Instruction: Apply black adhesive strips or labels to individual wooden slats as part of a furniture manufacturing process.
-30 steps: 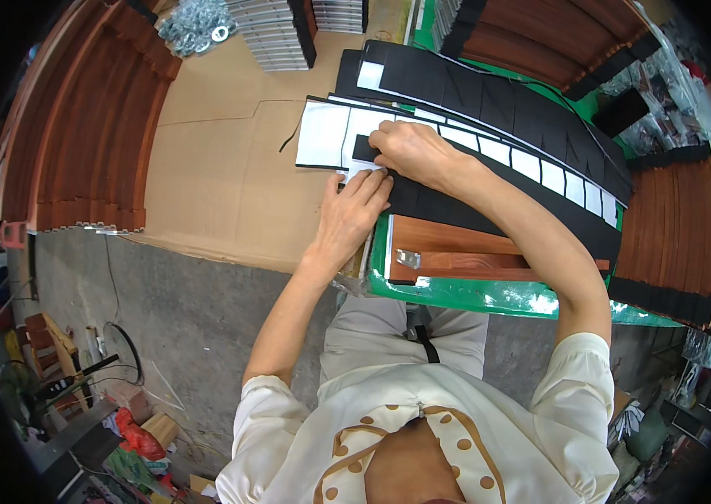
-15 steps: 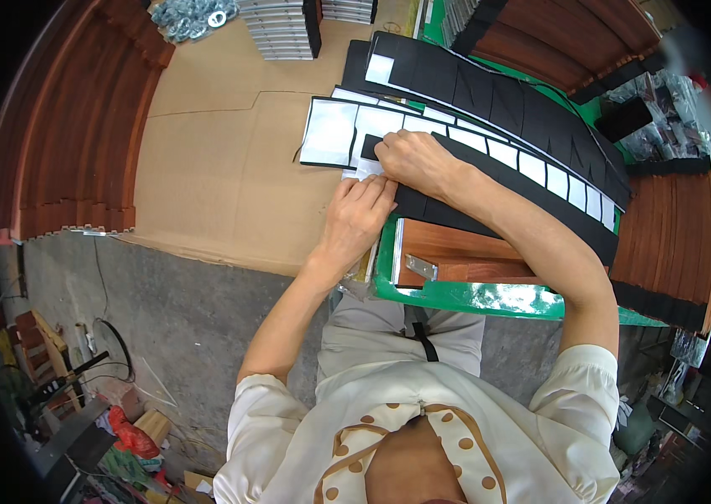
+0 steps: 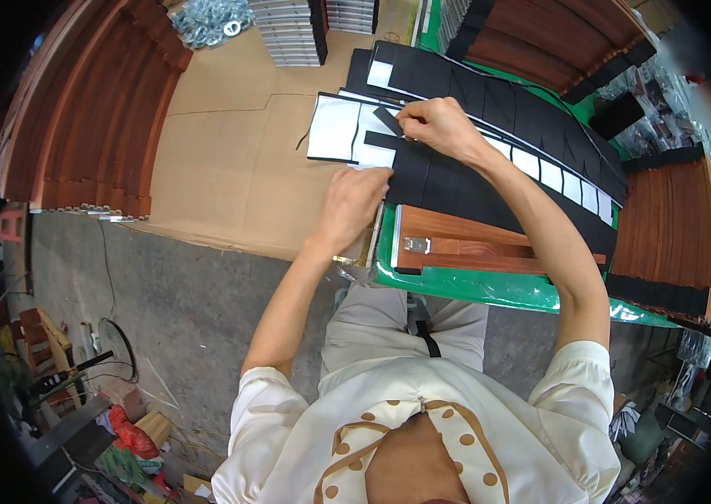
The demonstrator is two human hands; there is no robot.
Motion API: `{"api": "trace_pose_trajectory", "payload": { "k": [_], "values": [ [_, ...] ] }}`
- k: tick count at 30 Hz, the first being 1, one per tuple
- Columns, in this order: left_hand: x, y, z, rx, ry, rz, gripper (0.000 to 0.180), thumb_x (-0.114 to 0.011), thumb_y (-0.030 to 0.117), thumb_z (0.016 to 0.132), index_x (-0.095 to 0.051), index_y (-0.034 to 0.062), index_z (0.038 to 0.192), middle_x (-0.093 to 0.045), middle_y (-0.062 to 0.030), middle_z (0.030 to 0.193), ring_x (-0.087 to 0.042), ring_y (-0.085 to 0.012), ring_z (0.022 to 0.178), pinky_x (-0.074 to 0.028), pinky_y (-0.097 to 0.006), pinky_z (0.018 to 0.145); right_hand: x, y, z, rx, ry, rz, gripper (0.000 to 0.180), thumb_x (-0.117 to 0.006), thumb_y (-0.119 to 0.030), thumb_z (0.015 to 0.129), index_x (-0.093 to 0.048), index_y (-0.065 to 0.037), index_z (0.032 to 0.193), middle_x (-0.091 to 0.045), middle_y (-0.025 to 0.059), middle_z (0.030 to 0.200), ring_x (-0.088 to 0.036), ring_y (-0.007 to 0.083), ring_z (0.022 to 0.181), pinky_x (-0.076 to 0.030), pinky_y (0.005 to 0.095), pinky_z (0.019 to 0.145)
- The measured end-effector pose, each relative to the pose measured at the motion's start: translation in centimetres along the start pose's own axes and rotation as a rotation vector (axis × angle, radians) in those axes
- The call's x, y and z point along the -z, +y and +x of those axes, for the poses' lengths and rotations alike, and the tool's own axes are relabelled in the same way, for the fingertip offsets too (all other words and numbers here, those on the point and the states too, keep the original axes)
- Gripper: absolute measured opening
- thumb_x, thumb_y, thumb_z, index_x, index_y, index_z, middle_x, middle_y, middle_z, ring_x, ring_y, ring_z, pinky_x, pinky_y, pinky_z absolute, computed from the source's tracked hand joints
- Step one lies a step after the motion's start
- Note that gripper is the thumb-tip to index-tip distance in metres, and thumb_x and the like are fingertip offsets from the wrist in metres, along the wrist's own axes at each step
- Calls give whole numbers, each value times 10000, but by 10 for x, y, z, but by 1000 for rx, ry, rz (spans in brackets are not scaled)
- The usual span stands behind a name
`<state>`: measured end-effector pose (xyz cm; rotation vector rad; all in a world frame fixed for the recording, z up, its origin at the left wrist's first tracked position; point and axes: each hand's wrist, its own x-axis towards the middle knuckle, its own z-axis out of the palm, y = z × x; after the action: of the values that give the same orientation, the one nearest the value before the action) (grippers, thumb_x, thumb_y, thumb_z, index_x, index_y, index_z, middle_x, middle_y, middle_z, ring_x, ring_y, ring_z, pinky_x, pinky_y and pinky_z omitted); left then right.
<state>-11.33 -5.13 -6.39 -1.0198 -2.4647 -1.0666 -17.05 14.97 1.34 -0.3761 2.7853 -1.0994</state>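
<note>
My right hand [image 3: 441, 128] pinches the end of a short black strip [image 3: 386, 120], held up over white-backed strips. Below it lies a black sheet [image 3: 456, 178] marked off in strips, with a bare white backing patch [image 3: 379, 158] at its left end. Against the near edge of that patch my left hand [image 3: 354, 200] rests with curled fingers; whether they grip the sheet is hidden. A larger white backing piece [image 3: 334, 128] lies to the left, under the strip's end. On the near side sits a reddish-brown wooden piece [image 3: 456, 244] with a metal plate [image 3: 417, 245].
Brown cardboard [image 3: 230, 160] covers the left of the table; green covering [image 3: 490, 290] shows on the right. Stacked wooden pieces [image 3: 108, 126] stand at left, with another stack [image 3: 666, 227] at right. Metal parts [image 3: 288, 34] and bagged hardware [image 3: 209, 21] lie at the back.
My right hand has lifted up and away from the black sheet's left end, bringing the short black strip with it. My left hand has stayed near the sheet's left edge.
</note>
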Motion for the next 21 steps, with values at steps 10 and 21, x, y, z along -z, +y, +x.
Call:
{"api": "trace_pose_trajectory", "payload": {
  "k": [10,21],
  "values": [
    [64,110,17,421,231,-878,174,-642,41,863,-613,-29,1020,-612,-29,858,-575,-81,796,-475,-213,717,23,-70,-129,721,533,-524,162,-646,-56,690,-615,-30,847,-609,53,787,-618,187,699,-522,286,614],
    [40,183,9,-150,57,-438,252,-762,-15,703,-632,-33,918,-671,-122,888,-638,-204,776,-495,-260,645,63,-42,-249,455,499,-114,331,-756,-134,630,-678,-53,942,-654,61,921,-622,222,791,-534,311,668]
  ]
}}
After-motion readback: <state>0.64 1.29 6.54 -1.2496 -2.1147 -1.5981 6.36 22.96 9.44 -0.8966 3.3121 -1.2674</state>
